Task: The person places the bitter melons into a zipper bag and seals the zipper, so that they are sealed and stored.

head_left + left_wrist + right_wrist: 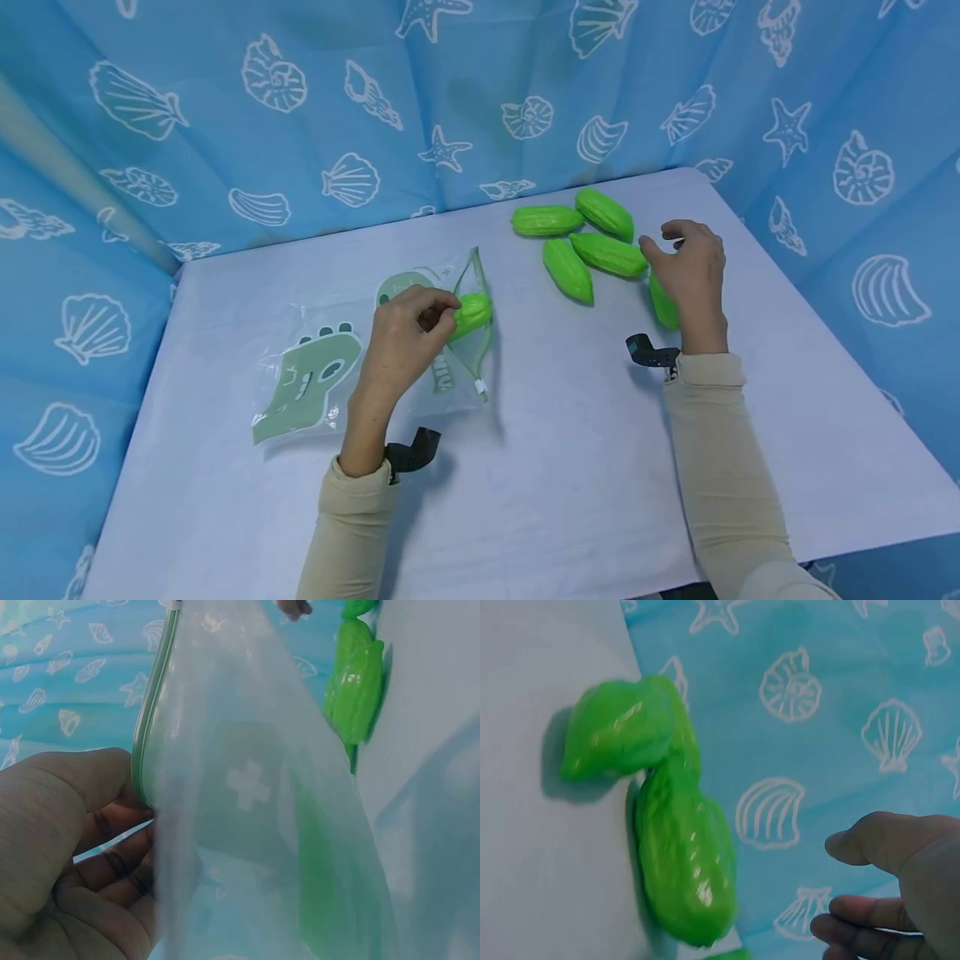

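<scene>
A clear zip bag (457, 396) with green cartoon prints lies across the middle left, its green-edged mouth spread on the right side. My left hand (408, 337) pinches the bag's rim between thumb and fingers; the left wrist view shows the green zip strip (154, 697) at the fingertips. One green ribbed gourd (474, 313) is just inside the mouth, blurred through the plastic in the left wrist view. My right hand (692, 271) hovers with thumb and fingers apart, holding nothing, above a gourd (662, 302) that it partly hides.
Several more green gourds (567, 271) lie grouped at the back right of the white table (555, 467). A blue curtain (480, 100) with white shell prints hangs along the table's back and sides. Each wrist bears a black camera mount (412, 452).
</scene>
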The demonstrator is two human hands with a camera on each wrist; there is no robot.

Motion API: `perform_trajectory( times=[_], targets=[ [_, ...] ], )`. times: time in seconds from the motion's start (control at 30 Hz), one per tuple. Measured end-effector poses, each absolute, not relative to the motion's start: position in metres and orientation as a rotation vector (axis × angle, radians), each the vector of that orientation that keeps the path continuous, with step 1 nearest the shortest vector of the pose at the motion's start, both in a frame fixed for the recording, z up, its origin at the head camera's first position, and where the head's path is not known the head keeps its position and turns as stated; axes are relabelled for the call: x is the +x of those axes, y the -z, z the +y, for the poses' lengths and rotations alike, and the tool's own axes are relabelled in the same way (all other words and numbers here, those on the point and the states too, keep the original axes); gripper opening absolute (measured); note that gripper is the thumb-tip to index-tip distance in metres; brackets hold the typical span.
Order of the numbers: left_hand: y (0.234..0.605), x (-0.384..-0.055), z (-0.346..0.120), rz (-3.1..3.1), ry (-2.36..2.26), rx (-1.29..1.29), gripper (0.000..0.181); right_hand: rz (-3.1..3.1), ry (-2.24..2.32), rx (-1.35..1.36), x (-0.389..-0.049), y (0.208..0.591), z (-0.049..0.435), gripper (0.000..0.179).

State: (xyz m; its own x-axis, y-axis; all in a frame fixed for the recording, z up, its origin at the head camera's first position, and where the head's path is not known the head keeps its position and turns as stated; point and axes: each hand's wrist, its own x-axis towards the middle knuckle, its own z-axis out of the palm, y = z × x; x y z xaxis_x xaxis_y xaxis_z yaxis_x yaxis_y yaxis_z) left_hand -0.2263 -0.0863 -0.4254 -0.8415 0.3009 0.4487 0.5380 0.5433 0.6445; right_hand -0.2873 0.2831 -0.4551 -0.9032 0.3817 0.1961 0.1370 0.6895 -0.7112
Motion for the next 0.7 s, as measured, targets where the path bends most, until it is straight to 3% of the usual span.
perform_trajectory(
  times=[0.4,0.7],
  targets=[
    [0.425,-0.226,-0.089,-2.497,1.185,-0.692,0.017,-3.067,-0.936,-0.620,-0.291,0.469,0.309,0.087],
    [0.425,-0.226,-0.088,-2.505,1.201,-0.696,0.018,-3.135,-1.030,-0.718,-0.286,0.468,0.318,0.078]
  ],
)
